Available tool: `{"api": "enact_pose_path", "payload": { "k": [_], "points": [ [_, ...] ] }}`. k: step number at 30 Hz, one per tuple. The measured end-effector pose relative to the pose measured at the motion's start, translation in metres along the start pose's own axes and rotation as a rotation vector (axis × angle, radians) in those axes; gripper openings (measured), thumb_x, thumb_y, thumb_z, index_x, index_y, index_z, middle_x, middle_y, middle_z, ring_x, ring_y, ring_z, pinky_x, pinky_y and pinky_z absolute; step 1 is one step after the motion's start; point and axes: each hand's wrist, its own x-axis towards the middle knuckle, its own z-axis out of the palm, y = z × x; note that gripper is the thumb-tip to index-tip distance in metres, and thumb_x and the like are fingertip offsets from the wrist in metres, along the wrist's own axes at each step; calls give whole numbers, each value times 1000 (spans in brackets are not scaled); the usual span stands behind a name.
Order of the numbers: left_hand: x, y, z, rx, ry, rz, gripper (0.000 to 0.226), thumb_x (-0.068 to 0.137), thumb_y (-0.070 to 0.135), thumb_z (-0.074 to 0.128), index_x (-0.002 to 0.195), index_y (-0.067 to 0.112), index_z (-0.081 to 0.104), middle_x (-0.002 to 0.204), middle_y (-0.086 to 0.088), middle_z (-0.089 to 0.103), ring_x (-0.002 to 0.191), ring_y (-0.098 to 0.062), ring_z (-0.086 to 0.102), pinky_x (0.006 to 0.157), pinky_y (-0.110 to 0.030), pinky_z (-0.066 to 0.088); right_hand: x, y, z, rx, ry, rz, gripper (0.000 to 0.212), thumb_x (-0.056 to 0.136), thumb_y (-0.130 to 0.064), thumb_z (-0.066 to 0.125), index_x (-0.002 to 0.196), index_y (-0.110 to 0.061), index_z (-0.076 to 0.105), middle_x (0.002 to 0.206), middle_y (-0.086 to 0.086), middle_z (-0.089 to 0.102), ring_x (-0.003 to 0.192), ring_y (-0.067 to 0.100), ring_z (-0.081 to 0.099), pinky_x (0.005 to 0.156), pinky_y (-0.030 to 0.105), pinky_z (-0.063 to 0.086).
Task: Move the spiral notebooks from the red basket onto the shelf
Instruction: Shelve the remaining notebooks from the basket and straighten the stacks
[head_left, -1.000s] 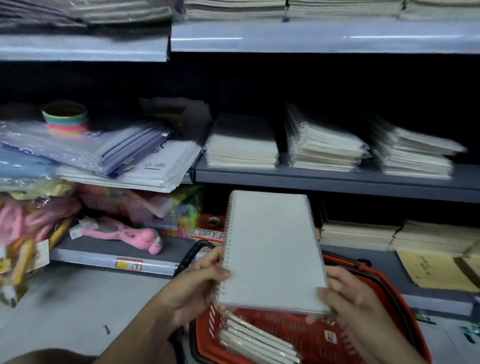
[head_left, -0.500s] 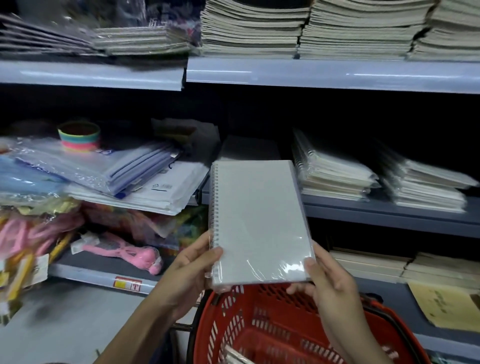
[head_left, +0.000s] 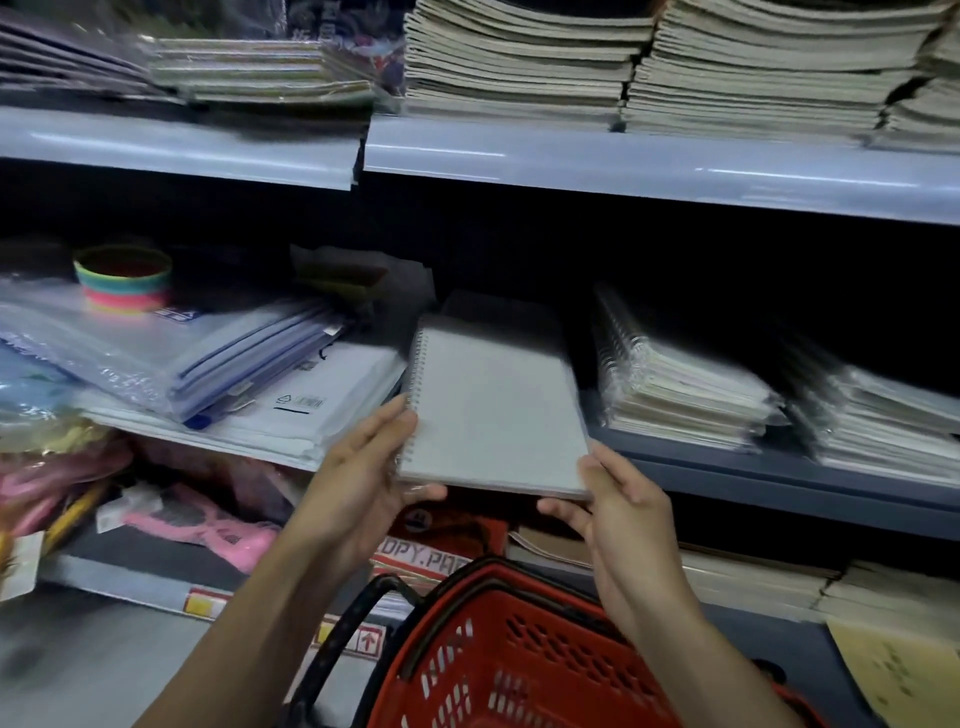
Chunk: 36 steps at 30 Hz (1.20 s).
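While both hands grasp it by its near corners, the spiral notebook (head_left: 498, 410) is held flat at the middle of the view, its far end reaching in over the front lip of the grey shelf (head_left: 779, 480) and its coil binding running along its nine-o'clock edge. The left hand (head_left: 363, 483) grips the near-left corner, fingers lying along the coil on top and the thumb curled beneath the cover. The right hand (head_left: 623, 504) pinches the near-right corner, fingers on top and the thumb under the edge. Behind the notebook, toward twelve o'clock, sits a darker stack (head_left: 498, 317) of what look like similar notebooks, though blur hides the detail. At three o'clock of the held notebook, on the same shelf, stands a leaning pile of spiral notebooks (head_left: 680, 384), and farther toward three another wrapped pile (head_left: 878, 415). At nine o'clock lie plastic-wrapped folders (head_left: 218, 358), with a rainbow-coloured ring toy (head_left: 123, 279) behind them toward ten o'clock. At six o'clock, below the hands, is the red basket (head_left: 519, 654) with its black handle (head_left: 337, 644) at its seven o'clock side; its contents are out of sight. Along twelve o'clock, the upper shelf (head_left: 649, 166) carries tall stacks of exercise books (head_left: 524, 57).
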Motion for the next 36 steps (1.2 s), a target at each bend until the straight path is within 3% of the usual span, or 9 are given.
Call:
{"api": "enact_pose_path", "payload": {
  "k": [3,7,10,15,20,22,25,30,36],
  "points": [
    [7,-1,-3,-122,56,85,46,92,13,57,137,16,53,122,-9,70,88,-20,71,59,-28,59,9,-6,2,99,-7,26,44,95,-11,64,137,-11,50,117,13,70,68,16,74,96,49,54],
    [-2,-9,-6,-162,155,164,51,81,2,63,129,15,58,114,-20,61,100,-30,66,70,-25,60,2,3,-7,180,-5,10,48,85,5,67,127,-10,50,112,15,71,79,23,74,85,37,57],
    [0,-10,-6,22,241,260,42,80,-2,69,119,11,65,115,-23,65,92,-34,71,70,-24,60,3,11,-11,90,67,-75,30,83,5,69,109,-5,60,97,19,75,78,26,75,72,24,60],
    [21,-5,-1,195,326,320,37,83,-1,73,118,5,66,89,-21,66,78,-33,72,64,-24,60,18,12,3,19,166,-170,15,86,-4,71,101,-6,69,79,14,75,65,24,72,60,27,60],
    [61,-3,3,397,379,356,38,83,17,79,119,18,69,72,-9,63,57,-11,59,51,-25,54,49,12,21,-21,268,-205,11,93,-14,67,102,-12,73,64,9,66,48,18,58,42,26,48],
    [76,-4,3,405,396,366,39,82,23,81,119,21,70,68,-5,58,49,-6,50,56,-27,49,62,13,26,-30,298,-219,11,93,-14,67,102,-12,74,61,7,63,45,16,56,38,24,43],
    [95,-5,3,408,403,346,38,80,30,82,116,28,72,66,1,56,49,-1,47,82,-48,52,80,12,33,-39,357,-216,10,92,-15,69,100,-15,75,56,3,62,41,13,54,36,24,37],
    [113,-4,2,396,418,359,43,82,28,81,123,25,69,74,-11,49,43,2,46,63,-23,41,100,10,41,-51,401,-195,10,91,-17,70,99,-18,75,58,4,62,41,14,53,37,20,37],
    [106,-13,3,439,432,445,41,89,27,74,129,26,64,60,-6,52,46,0,53,68,-30,44,91,10,31,-83,315,-201,12,92,-21,68,103,-26,72,61,5,65,44,16,55,38,23,38]
  ]
}}
